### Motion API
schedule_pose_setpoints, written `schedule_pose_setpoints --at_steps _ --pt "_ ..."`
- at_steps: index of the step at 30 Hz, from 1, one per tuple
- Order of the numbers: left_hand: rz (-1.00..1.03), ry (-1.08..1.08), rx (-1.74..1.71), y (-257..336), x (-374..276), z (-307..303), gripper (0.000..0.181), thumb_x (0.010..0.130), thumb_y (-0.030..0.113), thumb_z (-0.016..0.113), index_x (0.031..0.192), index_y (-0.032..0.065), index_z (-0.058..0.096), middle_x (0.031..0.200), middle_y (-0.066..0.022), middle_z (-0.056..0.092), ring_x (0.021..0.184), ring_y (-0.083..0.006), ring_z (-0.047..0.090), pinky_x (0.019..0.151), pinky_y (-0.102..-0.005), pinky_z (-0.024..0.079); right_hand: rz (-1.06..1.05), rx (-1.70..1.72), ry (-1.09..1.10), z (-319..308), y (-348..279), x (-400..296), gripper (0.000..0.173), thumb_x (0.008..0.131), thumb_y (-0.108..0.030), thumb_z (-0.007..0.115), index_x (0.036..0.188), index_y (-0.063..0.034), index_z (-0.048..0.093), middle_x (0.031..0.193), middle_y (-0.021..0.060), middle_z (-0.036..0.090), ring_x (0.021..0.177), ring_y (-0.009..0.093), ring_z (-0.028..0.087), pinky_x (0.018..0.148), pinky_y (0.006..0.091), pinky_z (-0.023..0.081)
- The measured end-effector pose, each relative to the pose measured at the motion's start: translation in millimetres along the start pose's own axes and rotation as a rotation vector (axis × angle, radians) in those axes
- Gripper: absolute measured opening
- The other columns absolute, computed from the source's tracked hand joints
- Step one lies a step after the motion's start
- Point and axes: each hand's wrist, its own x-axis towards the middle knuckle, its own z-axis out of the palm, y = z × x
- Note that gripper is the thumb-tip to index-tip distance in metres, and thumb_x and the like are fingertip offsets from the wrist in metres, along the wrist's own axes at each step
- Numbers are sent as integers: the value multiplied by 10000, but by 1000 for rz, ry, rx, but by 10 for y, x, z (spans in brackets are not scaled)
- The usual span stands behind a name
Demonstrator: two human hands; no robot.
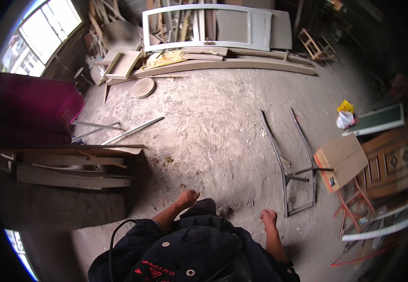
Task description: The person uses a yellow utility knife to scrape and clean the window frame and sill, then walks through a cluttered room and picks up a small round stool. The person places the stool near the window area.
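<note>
My left hand (189,198) hangs in front of my dark jacket (204,243), its fingers curled in and nothing seen in it. Lower right of centre, my right hand (269,215) is also loosely curled, with no object visible in its grasp. The nearest thing to it is a grey metal tube frame (284,190) lying on the rough concrete floor (204,116); the two are apart. A dark shoe (224,210) shows partly beyond the jacket's edge. To the left of my left hand stands a dark bench (66,202) with wooden boards (73,176) on it.
A white door frame (260,31) leans against stacked timber at the back. Long wooden beams (225,64) and a round wooden disc (144,88) lie before it. Metal bars (133,130) jut out at left. A cardboard box (345,160) and a wooden panel door (394,158) crowd the right.
</note>
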Motion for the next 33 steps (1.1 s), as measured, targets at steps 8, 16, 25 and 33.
schedule_pose_setpoints --at_steps 8,16,25,33 --pt "-401 122 -263 -510 525 -84 454 996 385 563 1003 -41 721 857 -135 747 740 -218 713 691 -359 562 102 -192 -216 483 -512 715 188 861 -109 630 913 43 728 745 92 695 674 195 670 633 338 536" --pt "-344 119 -123 -272 1765 -644 499 957 419 569 1028 -45 737 920 -210 753 849 -373 732 785 -458 560 -502 -563 -478 479 -823 2213 136 845 -84 627 784 18 693 763 82 708 650 203 671 577 362 519" --pt "-195 248 -321 848 3201 -1910 462 975 416 552 1070 5 743 1024 -271 724 1009 -439 693 876 -488 541 8 -281 -216 1389 -3170 3090 255 908 -146 650 1101 16 693 873 104 730 707 195 696 598 304 516" --pt "-538 346 -352 249 3194 -1782 464 953 413 578 967 -23 735 839 -165 743 797 -281 719 762 -414 554 -28 -564 -556 2374 -4098 3871 230 918 -167 670 1067 4 712 857 101 740 669 184 695 551 301 502"
